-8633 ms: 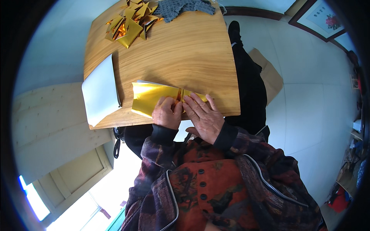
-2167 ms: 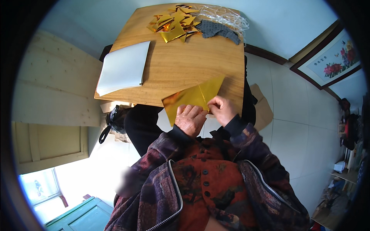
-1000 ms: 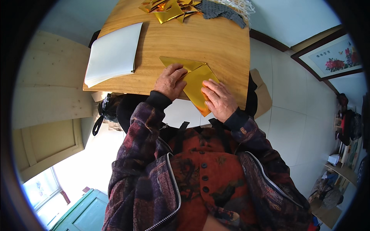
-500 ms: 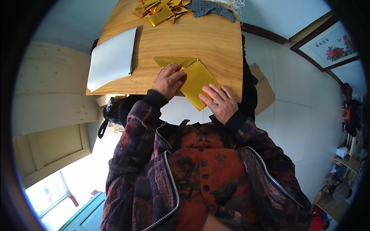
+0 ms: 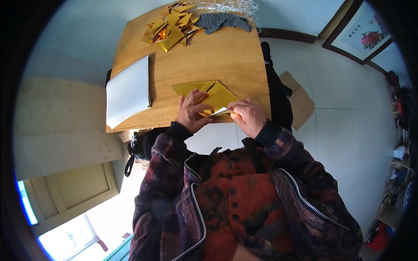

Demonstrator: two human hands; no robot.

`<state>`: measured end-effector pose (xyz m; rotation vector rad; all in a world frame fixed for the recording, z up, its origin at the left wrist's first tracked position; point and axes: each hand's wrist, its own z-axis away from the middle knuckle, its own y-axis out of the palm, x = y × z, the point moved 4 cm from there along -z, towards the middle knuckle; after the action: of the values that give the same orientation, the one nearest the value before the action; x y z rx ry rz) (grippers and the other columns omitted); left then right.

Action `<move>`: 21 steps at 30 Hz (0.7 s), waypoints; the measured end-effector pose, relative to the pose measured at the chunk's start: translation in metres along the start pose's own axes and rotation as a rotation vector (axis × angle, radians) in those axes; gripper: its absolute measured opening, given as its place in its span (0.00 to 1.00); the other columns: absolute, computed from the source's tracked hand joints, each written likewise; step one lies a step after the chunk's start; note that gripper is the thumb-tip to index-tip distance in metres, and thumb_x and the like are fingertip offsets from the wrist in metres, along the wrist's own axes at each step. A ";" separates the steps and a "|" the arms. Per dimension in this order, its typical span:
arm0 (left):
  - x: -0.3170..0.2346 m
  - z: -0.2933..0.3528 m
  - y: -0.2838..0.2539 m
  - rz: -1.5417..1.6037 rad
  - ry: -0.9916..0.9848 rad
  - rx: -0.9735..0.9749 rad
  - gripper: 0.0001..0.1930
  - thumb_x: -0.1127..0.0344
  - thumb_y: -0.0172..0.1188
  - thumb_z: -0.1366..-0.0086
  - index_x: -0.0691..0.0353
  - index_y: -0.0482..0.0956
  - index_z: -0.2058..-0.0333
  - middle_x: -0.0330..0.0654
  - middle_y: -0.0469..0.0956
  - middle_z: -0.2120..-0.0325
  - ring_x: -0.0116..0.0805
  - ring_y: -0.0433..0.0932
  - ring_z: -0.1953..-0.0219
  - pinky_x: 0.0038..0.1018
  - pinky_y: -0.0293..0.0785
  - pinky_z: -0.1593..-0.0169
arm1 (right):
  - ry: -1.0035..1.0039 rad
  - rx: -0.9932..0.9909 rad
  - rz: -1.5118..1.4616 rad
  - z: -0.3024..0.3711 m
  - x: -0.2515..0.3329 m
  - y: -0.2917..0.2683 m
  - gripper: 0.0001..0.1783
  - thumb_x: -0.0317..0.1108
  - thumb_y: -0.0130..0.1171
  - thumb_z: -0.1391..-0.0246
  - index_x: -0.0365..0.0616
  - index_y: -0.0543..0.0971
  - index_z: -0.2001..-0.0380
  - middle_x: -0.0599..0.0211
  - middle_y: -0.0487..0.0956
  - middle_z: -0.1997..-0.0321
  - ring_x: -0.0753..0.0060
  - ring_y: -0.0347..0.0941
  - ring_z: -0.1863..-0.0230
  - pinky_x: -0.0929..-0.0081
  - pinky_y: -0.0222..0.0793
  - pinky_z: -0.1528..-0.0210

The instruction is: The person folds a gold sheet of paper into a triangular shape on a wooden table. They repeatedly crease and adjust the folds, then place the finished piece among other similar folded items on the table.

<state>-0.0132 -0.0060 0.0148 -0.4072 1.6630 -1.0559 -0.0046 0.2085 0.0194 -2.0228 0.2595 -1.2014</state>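
A sheet of gold foil paper (image 5: 223, 95) lies partly folded at the near edge of the wooden table. Its near corner is turned up and over, so a sliver of white underside shows between my hands. My left hand (image 5: 190, 111) grips the left part of the sheet, curved fingers on top and thumb by the near edge. On the other side, my right hand (image 5: 249, 116) has its fingers closed on the turned-up edge. My fingers cover part of the fold.
The wooden table (image 5: 204, 56) carries a stack of white-backed sheets (image 5: 128, 89) at left. Farther back are a heap of folded gold paper pieces (image 5: 170, 37), a grey knitted cloth (image 5: 222, 22) and whitish translucent strands (image 5: 230, 6). A brown flat piece (image 5: 298, 102) lies on the floor at right.
The sheet's near corner, pointing toward me before, has been folded up and away. My right hand has gone from resting flat to gripping the edge. The view has shifted, showing more of the table's far end.
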 end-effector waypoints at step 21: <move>0.020 -0.008 0.016 0.207 -0.052 -0.209 0.06 0.61 0.69 0.47 0.53 0.83 0.76 0.29 0.77 0.63 0.39 0.68 0.44 0.53 0.37 0.36 | 0.139 -0.328 -0.122 0.005 -0.007 -0.004 0.05 0.25 0.60 0.47 0.39 0.73 0.70 0.58 0.73 0.68 0.55 0.72 0.67 0.66 0.69 0.66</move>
<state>-0.0246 -0.0083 -0.0096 -0.3846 1.7337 -0.7166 -0.0050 0.2172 0.0157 -2.2639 0.4298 -1.4557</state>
